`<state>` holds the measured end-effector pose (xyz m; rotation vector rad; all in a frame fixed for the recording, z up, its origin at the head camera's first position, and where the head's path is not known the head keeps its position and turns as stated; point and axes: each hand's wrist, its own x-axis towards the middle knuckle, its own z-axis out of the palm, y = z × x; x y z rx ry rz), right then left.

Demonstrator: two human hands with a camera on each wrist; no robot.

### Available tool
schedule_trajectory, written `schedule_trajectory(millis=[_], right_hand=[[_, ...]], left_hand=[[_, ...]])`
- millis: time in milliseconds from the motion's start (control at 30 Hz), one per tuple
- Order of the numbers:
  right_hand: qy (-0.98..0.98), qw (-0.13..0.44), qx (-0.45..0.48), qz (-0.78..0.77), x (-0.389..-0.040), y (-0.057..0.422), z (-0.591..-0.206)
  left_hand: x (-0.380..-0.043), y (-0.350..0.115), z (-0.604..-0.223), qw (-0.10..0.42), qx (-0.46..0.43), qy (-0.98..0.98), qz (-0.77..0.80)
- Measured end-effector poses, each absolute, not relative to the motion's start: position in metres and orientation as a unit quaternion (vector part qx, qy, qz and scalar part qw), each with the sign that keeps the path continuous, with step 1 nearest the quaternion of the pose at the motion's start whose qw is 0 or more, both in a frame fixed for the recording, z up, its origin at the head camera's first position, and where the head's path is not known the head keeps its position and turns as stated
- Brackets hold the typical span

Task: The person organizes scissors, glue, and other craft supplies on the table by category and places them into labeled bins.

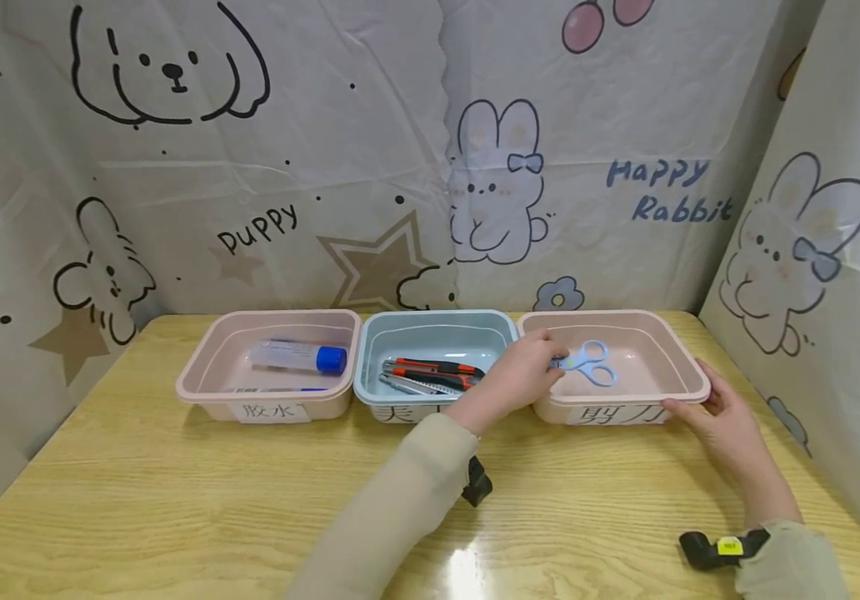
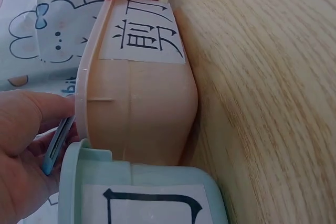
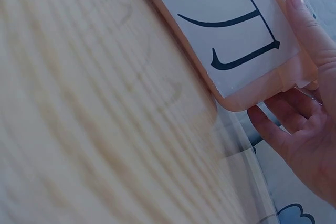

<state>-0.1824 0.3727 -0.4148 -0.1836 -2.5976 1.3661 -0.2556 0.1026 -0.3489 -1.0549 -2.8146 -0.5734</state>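
Observation:
In the head view my left hand [image 1: 516, 373] reaches over the left edge of the right-hand pink bin [image 1: 628, 397]. It pinches a pair of scissors [image 1: 593, 364] by the blade end, and the light blue handle loops point right over the bin's inside. The left wrist view shows a narrow blue part of the scissors [image 2: 56, 145] between thumb and fingers, beside the rim. My right hand [image 1: 730, 429] grips the same bin at its front right corner. In the right wrist view the thumb lies along the rim, with the fingers round the corner below.
A blue bin [image 1: 437, 323] with several utility knives [image 1: 437, 373] stands in the middle. Left of it, another pink bin [image 1: 265, 321] contains a blue-capped glue tube [image 1: 298, 357] and a second item partly hidden by the front wall. Printed cloth [image 1: 370, 167] hangs behind the wooden table [image 1: 250, 500].

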Motion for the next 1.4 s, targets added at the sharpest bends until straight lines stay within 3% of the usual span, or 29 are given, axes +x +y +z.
schedule_trajectory(millis=[400, 1067, 1400], right_hand=[[-0.874, 0.106, -0.05, 0.472, -0.181, 0.376, -0.416], [-0.87, 0.105, -0.046, 0.479, -0.183, 0.37, -0.418], [-0.874, 0.092, -0.058, 0.474, -0.18, 0.371, -0.415]], left_hand=[[-0.278, 0.129, -0.356, 0.026, -0.356, -0.926, -0.12], [-0.284, 0.137, -0.361, 0.016, -0.284, -0.956, -0.069], [-0.274, 0.123, -0.347, 0.044, -0.341, -0.936, -0.07]])
